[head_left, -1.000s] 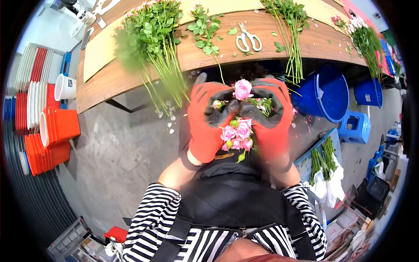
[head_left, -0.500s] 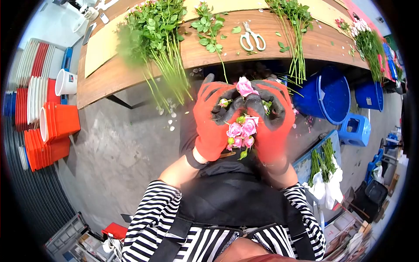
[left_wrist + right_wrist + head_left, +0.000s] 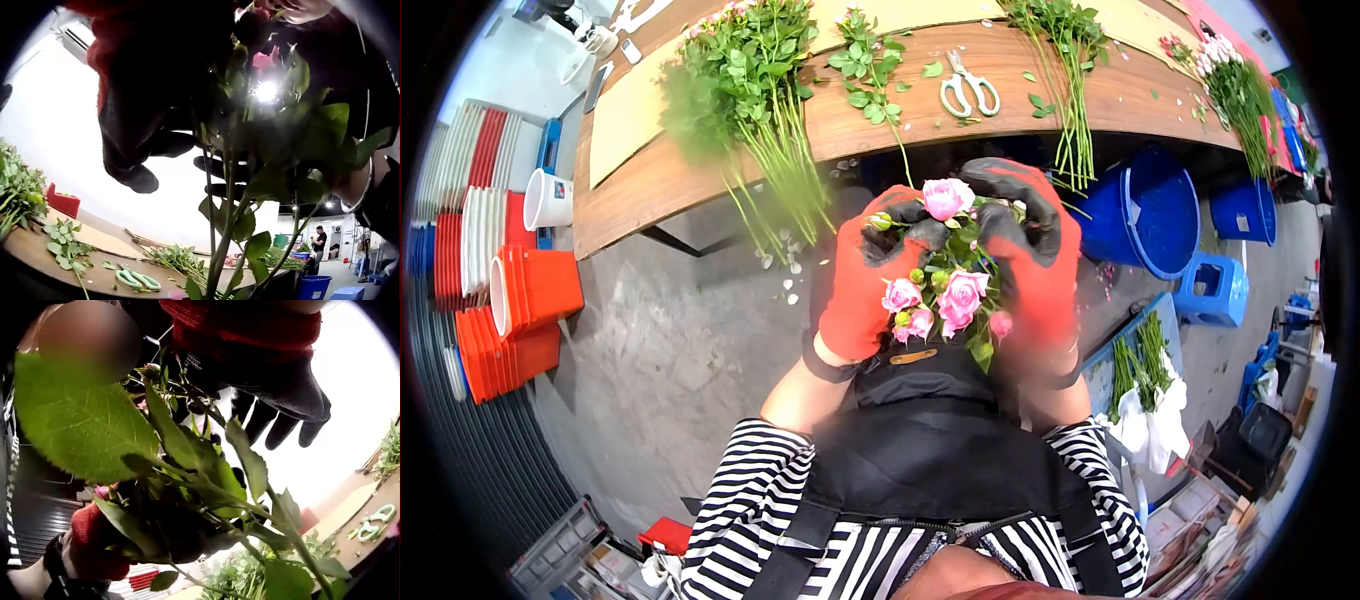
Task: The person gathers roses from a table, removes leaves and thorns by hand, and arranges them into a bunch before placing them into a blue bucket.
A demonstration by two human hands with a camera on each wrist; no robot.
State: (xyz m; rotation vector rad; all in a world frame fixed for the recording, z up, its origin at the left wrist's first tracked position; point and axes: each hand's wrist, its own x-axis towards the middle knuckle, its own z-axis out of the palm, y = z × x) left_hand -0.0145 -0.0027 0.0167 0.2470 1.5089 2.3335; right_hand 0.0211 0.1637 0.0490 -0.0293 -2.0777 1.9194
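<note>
A spray of pink roses (image 3: 962,296), with several blooms, small buds and leaves, is held in front of the black apron. The left hand (image 3: 868,275), in a red glove with black palm and fingers, curls round the spray just below its top bloom (image 3: 948,199). On the other side the right hand (image 3: 1040,245), gloved alike, has thumb and fingers apart beside that bloom. Its fingers reach out rather straight in the right wrist view. Leafy stems (image 3: 228,219) run downward in the left wrist view, and a big leaf (image 3: 84,419) hides part of the right wrist view.
A wooden table (image 3: 940,105) ahead bears rose bunches (image 3: 765,80), white-handled scissors (image 3: 970,88) and a single leafy stem (image 3: 870,75). Blue buckets (image 3: 1145,215) and a blue stool (image 3: 1212,290) stand right. Orange bins (image 3: 540,290) are stacked left. A person (image 3: 319,244) stands far behind.
The hands have moved apart; the right hand has spread its thumb and fingers away from the top bloom. The lower blooms have shifted and more leaves show between the hands.
</note>
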